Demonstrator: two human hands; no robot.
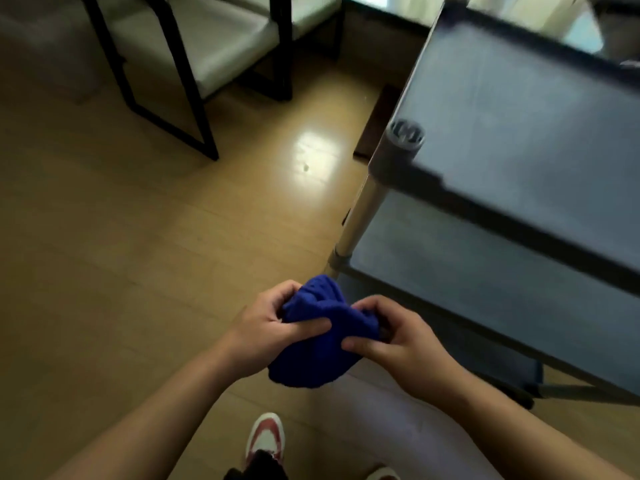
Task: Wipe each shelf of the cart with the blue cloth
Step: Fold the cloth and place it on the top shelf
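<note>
While the cart (pixel 519 140) stands beside, left hand (pixel 266 327) and right hand (pixel 398 344) each grip the bunched blue cloth (pixel 318 341).

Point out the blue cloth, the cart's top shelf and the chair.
blue cloth (pixel 313 344): head view, on the bunched middle between both hands.
top shelf (pixel 526 109): head view, on its bare grey surface.
chair (pixel 207 39): head view, on the pale seat cushion.

Dining room or eatery, pale wooden floor (pixel 138 237), cushioned dark-framed chairs (pixel 207 57) (seats cream), grey service cart (pixel 519 133)
</note>
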